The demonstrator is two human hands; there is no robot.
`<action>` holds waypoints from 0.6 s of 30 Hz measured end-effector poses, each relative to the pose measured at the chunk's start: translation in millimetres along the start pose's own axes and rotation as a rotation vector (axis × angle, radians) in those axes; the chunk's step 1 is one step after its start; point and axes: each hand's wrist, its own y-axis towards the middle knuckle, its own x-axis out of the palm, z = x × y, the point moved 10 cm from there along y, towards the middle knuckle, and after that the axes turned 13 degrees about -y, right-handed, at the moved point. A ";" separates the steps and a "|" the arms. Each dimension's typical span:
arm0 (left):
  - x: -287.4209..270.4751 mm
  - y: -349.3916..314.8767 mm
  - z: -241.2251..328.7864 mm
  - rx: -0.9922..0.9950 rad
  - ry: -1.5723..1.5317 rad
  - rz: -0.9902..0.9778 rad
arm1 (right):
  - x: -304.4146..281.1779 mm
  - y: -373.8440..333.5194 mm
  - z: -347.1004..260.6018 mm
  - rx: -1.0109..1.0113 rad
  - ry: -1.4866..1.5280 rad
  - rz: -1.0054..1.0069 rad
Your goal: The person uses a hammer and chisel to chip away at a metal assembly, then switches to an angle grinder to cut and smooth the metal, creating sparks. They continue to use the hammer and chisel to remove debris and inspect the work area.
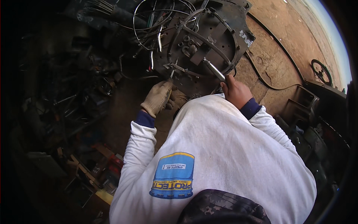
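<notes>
My left hand [160, 98] wears a tan work glove and is closed around the lower end of a thin metal rod [172, 73]. The rod points away from me, beside a small flat metal strip [186, 70] at the near part of a round metal frame [234, 44]. In my bare right hand [237, 92] is a silver cylindrical metal tool [214, 70], its far end tilted up and left over the dark metal worktable [194, 86]. Several nuts or rings [186, 38] lie inside the frame. What the tool's near end looks like is hidden by my fingers.
Looped wires [136, 26] and silver-handled tools [159, 39] crowd the table's far left. A dark hose [261, 76] runs over the dirt ground at right, with a wheel [321, 72] farther off. Scrap metal and tools [69, 99] fill the shadowed left side.
</notes>
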 end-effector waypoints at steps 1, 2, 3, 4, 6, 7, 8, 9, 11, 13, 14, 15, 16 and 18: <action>0.7 -2.1 2.2 -0.027 0.001 0.028 | 0.4 0.0 0.4 0.005 -0.003 0.000; 1.1 -1.9 2.7 -0.030 0.012 0.032 | 0.7 0.1 0.6 0.010 -0.005 0.000; 1.3 -1.6 2.5 -0.035 0.023 0.037 | 1.3 0.0 1.0 0.015 -0.007 -0.001; 1.3 -1.7 2.5 -0.039 0.033 0.043 | 1.4 -0.2 0.6 0.014 -0.001 0.002; 1.4 -6.8 6.1 -0.064 0.007 0.049 | 0.5 -0.2 -0.6 0.009 0.009 0.010; 1.2 -8.7 6.9 -0.076 -0.007 0.053 | 1.2 0.0 0.0 0.008 0.005 0.006; 1.2 -9.2 5.4 -0.087 0.008 0.057 | 2.2 0.2 1.0 0.007 0.001 0.003; 1.1 -8.6 5.9 -0.094 0.025 0.058 | 1.8 1.4 1.2 0.007 -0.004 0.004; 1.0 -7.9 8.6 -0.104 0.031 0.053 | 1.5 2.5 0.2 0.012 0.032 -0.013; 1.7 -9.1 6.4 -0.120 0.003 0.039 | 4.1 1.1 0.4 0.011 0.044 -0.024; 1.2 -8.6 5.7 -0.119 -0.010 0.036 | 5.4 0.6 1.2 0.008 0.039 -0.019; 1.2 -7.7 4.4 -0.120 -0.023 0.030 | 6.1 -0.4 1.9 0.008 0.033 -0.015; 1.2 -7.1 2.7 -0.121 -0.036 0.025 | 6.4 -0.9 2.0 0.012 0.027 -0.014; 0.2 -7.2 1.0 -0.094 -0.014 0.049 | 5.2 -0.4 2.0 0.019 0.014 -0.009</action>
